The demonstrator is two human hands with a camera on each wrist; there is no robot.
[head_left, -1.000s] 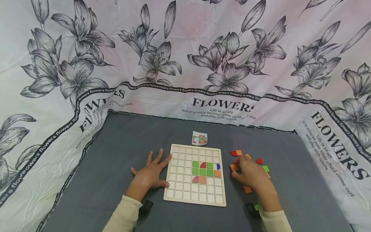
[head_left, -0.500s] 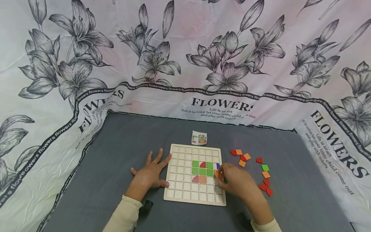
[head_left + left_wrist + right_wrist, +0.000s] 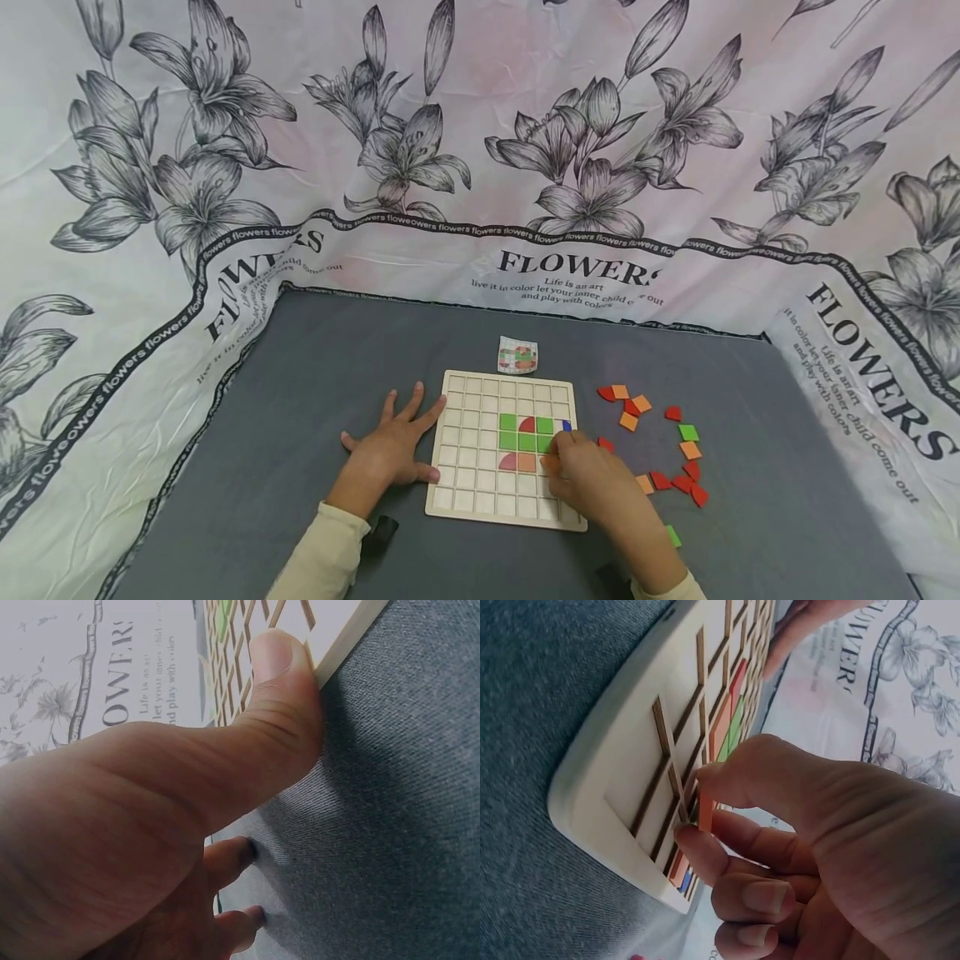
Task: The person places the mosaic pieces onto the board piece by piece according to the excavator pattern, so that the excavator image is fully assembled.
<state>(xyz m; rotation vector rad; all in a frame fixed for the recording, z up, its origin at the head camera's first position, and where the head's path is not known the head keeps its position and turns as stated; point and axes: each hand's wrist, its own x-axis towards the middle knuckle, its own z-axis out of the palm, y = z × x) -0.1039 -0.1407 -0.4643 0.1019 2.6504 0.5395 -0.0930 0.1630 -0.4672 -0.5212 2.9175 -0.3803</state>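
Note:
A wooden grid board (image 3: 470, 502) lies on the dark cloth with green, red, orange and blue tiles in some of its squares. My right hand (image 3: 596, 479) is over the board's right side, pinching an orange square tile (image 3: 706, 806) between thumb and fingers. That tile is tilted at the squares, beside an orange tile (image 3: 527, 462) lying flat in the grid. With its fingers spread, my left hand (image 3: 390, 450) rests at the left edge; in the left wrist view its thumb (image 3: 277, 671) touches the board's rim.
Loose orange tiles (image 3: 628, 422), red quarter-round tiles (image 3: 699, 497) and green tiles (image 3: 688, 432) lie scattered right of the board. A small printed pattern card (image 3: 517, 356) lies behind it. A flower-printed curtain (image 3: 420, 258) borders the table.
My right hand has carried an orange tile left from the loose pieces onto the board, then slightly down to its present square. The left hand has stayed at the board's edge.

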